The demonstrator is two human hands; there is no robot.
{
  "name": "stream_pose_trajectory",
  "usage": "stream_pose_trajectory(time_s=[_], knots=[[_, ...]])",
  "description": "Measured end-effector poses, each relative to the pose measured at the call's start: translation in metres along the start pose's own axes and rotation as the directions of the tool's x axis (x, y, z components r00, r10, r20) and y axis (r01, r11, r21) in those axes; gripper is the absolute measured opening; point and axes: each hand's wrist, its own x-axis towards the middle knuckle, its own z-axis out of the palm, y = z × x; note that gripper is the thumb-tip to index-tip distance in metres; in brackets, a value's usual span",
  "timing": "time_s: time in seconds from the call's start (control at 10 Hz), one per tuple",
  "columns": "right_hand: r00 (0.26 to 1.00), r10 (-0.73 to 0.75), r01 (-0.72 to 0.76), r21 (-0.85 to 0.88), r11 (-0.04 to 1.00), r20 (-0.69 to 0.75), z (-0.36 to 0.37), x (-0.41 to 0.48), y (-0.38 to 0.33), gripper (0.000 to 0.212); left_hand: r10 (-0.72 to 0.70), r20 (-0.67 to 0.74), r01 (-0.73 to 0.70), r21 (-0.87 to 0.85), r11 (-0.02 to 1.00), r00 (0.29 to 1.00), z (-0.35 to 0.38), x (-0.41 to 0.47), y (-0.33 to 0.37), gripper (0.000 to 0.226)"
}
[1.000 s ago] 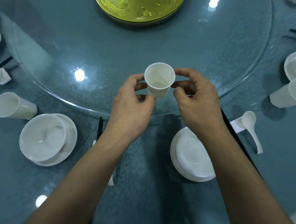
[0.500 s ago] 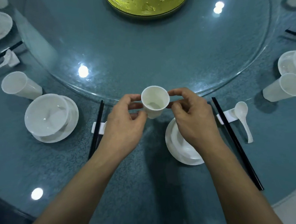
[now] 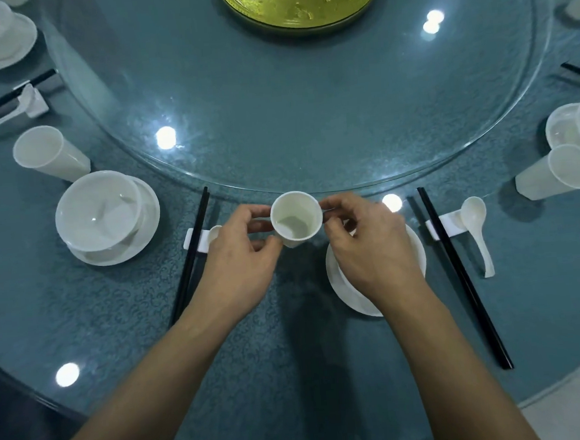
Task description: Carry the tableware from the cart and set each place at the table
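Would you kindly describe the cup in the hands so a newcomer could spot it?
Start at the big glass turntable. At its near edge, left of a plate, is a small white cup. It alone is held by the left hand and right hand; other cups are taller.

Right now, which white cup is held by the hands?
The small cup at the centre, pinched between left hand and right hand; the others stand untouched.

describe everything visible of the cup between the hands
The cup is small, white, maybe thin plastic, tapering from a round rim to a narrower base. It is mouth up and looks empty. The left hand and right hand pinch its sides. It is just short of the glass turntable; whether it is set down is unclear.
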Motion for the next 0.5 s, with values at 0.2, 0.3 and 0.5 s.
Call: stream_pose_trajectory(time_s=[0.2, 0.3, 0.5], knots=[[1.000, -0.009, 0.008, -0.011, 1.000, -0.008, 0.001, -0.005, 0.000, 0.035, 0.003, 0.004, -0.003, 0.007, 1.000, 1.000, -0.002, -0.003, -0.004, 0.028], [1.000, 0.018, -0.018, -0.011, 1.000, -0.023, -0.009, -0.011, -0.003, 0.029, 0.032, -0.014, -0.031, 0.084, 0.996, 0.999, -0.010, -0.009, 0.003, 0.033], [0.997, 0.000, 0.000, 0.003, 1.000, -0.077, -0.033, -0.026, -0.018, 0.028, 0.164, -0.002, -0.160, 0.212, 0.964, 0.986, -0.027, -0.035, 0.036, 0.031]])
